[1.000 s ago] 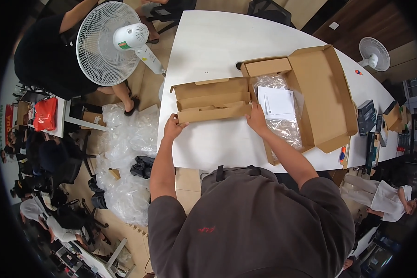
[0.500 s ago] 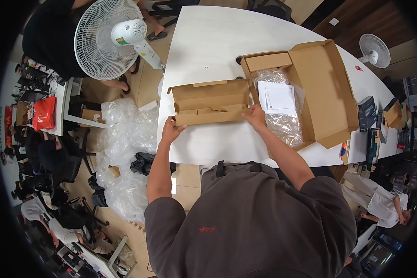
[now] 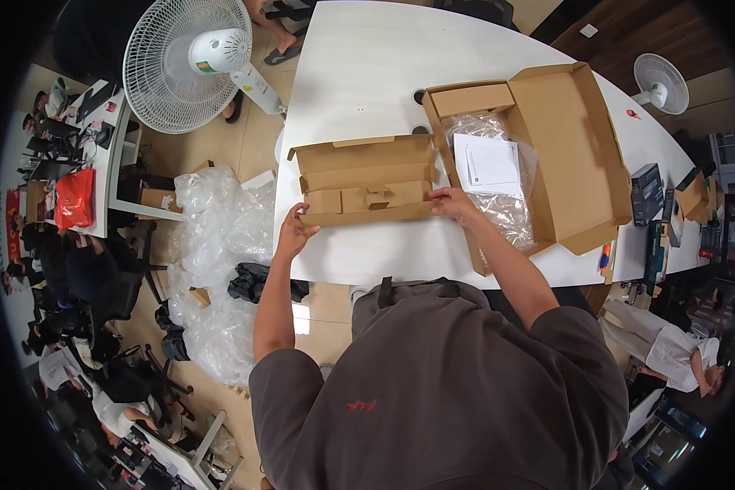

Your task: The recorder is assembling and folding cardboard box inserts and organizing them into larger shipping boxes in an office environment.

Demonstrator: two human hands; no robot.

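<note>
A long, narrow cardboard box [image 3: 366, 165] sits in front of me on the white table [image 3: 351, 82], its lid raised at the far side. Folded cardboard inserts [image 3: 340, 201] show inside it. My left hand [image 3: 295, 232] grips the near left corner, thumb and fingers on the wall. At the near right corner, my right hand [image 3: 456, 204] pinches the box's edge. Just to the right lies a larger open cardboard box [image 3: 567, 155], holding clear plastic wrap [image 3: 502, 214] with white paper sheets [image 3: 487, 166] on top.
A white standing fan [image 3: 212, 61] rises beyond the table's left edge. Clear plastic bags [image 3: 216, 286] heap on the floor at left. Dark product boxes [image 3: 647, 194] and a small orange item [image 3: 604, 258] lie at the table's right side. A person in white [image 3: 674, 351] is at far right.
The narrow box has tipped so that more of its inside and inserts shows. Both hands stay at its near corners. The view has shifted slightly.
</note>
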